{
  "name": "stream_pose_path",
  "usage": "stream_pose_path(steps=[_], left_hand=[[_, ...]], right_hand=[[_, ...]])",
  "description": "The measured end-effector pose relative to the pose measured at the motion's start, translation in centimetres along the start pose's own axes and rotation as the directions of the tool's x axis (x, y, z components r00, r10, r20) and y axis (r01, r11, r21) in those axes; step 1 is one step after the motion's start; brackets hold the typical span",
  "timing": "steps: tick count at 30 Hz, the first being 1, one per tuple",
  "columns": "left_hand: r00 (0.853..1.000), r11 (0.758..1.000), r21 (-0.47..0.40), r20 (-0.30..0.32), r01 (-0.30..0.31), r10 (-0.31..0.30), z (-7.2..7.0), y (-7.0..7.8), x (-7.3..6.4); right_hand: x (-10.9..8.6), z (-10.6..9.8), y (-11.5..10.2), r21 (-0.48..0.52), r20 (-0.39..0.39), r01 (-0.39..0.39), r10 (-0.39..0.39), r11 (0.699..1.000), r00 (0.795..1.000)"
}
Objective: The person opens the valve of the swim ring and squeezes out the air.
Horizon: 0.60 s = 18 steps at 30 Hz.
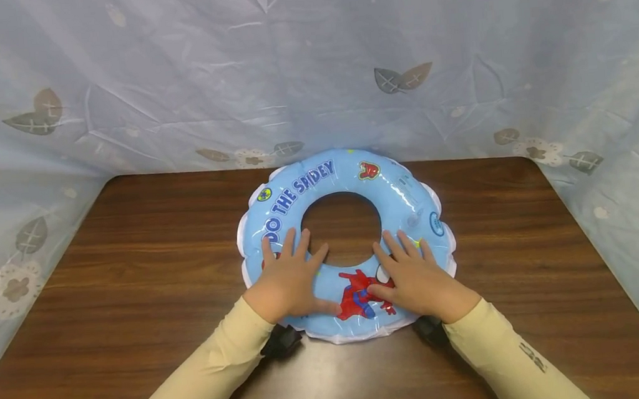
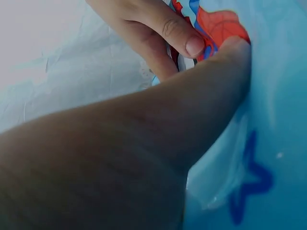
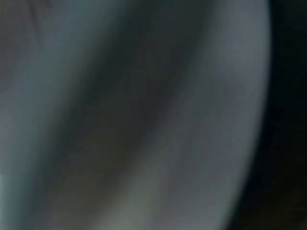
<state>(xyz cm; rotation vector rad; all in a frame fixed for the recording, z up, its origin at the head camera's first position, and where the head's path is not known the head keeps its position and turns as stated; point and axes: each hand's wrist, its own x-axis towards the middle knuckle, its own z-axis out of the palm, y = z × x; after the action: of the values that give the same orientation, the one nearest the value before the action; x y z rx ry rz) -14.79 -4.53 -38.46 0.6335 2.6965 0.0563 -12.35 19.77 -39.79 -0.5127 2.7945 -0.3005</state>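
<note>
An inflated light-blue swim ring (image 1: pixel 342 316) with a white scalloped edge, blue lettering and a red cartoon figure lies flat in front of me. My left hand (image 1: pixel 288 283) rests on its near left part, fingers spread and thumb pointing toward the red figure. On the near right part rests my right hand (image 1: pixel 418 279), its fingers also spread, with the thumb over the figure. In the left wrist view, the left thumb (image 2: pixel 206 81) touches the ring's shiny surface and the right hand appears beyond it. The right wrist view is too blurred and close to read.
The ring lies on a dark brown wooden table (image 1: pixel 135 289), near its far edge. A pale curtain (image 1: pixel 320 68) with leaf and flower prints hangs behind and along both sides. Dark wrist devices (image 1: pixel 282 341) sit under both wrists, against cream sleeves (image 1: pixel 214 364).
</note>
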Motion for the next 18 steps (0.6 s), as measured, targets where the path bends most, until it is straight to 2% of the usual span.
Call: stream_pose_path(steps=[12, 18], left_hand=[[1.0, 1.0, 0.025, -0.02, -0.014, 0.014, 0.38, 0.4, 0.1], [1.0, 1.0, 0.005, -0.008, -0.006, 0.006, 0.02, 0.23, -0.23]], right_hand=[[0.31, 0.87, 0.4, -0.016, 0.029, 0.011, -0.011, 1.0, 1.0], [-0.35, 0.02, -0.18, -0.008, 0.016, 0.001, 0.0, 1.0, 1.0]])
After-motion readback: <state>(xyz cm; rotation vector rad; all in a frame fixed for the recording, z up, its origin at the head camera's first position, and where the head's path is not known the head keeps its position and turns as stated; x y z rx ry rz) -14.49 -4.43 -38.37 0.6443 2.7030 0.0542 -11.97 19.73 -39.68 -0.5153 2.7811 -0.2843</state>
